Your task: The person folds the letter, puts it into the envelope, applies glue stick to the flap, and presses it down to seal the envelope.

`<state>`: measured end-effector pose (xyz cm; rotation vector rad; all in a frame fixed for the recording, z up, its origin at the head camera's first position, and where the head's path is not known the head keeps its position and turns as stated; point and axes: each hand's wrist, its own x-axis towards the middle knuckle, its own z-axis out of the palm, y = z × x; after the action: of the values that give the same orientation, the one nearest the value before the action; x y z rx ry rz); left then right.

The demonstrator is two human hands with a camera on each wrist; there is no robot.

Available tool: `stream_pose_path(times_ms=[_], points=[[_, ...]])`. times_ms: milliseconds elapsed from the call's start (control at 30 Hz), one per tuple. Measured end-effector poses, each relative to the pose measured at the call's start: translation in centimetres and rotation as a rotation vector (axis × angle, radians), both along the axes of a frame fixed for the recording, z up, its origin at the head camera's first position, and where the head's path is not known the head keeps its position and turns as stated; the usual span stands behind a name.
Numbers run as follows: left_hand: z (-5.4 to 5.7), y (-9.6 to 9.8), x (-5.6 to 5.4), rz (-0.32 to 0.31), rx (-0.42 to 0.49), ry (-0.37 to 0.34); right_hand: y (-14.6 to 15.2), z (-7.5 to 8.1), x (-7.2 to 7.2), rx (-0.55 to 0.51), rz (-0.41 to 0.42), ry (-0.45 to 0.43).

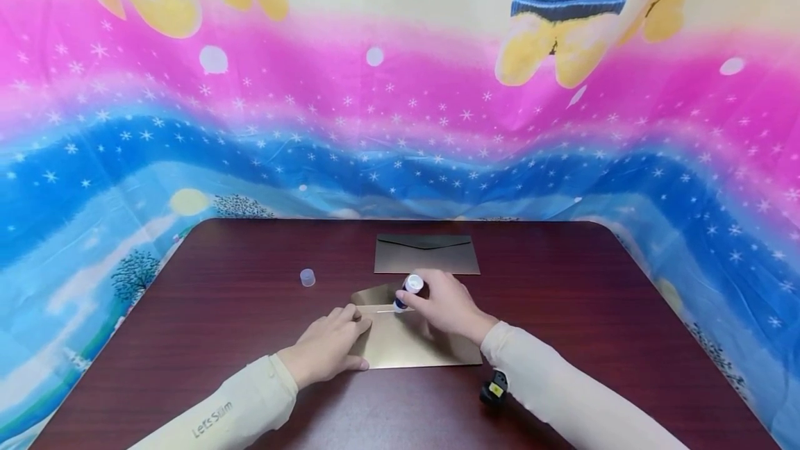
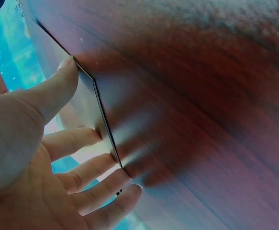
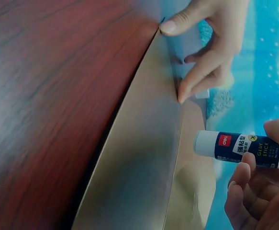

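Note:
A gold envelope lies on the table with its flap opened away from the person. The left hand rests on its left end, fingers spread and fairly straight; in the left wrist view the thumb and fingertips touch the envelope's edge. Between thumb and fingers, the right hand grips a glue stick with a dark blue label. In the head view the glue stick is tilted, its tip down at the fold below the flap. Whether the tip touches the paper, I cannot tell.
Behind the hands lies a second gold envelope, flap folded down. A small translucent cap stands to the left on the dark red-brown table. A patterned cloth hangs around the table's back and sides.

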<state>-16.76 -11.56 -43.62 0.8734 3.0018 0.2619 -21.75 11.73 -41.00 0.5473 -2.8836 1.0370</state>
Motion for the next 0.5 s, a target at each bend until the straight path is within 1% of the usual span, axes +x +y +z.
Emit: stream_pose_path(times_ms=[133,367,500], points=[[0.0,0.1,0.0,-0.002,-0.005,0.002,-1.0,0.0,0.1,0.052,0.031,0.011],[0.3,0.1,0.1,-0.009,-0.007,-0.001,-1.8,-0.2,-0.1,0.118,0.053,0.001],[0.4,-0.1,0.1,0.0,-0.008,-0.005,-2.2,-0.3,-0.2,0.154,0.068,0.023]])
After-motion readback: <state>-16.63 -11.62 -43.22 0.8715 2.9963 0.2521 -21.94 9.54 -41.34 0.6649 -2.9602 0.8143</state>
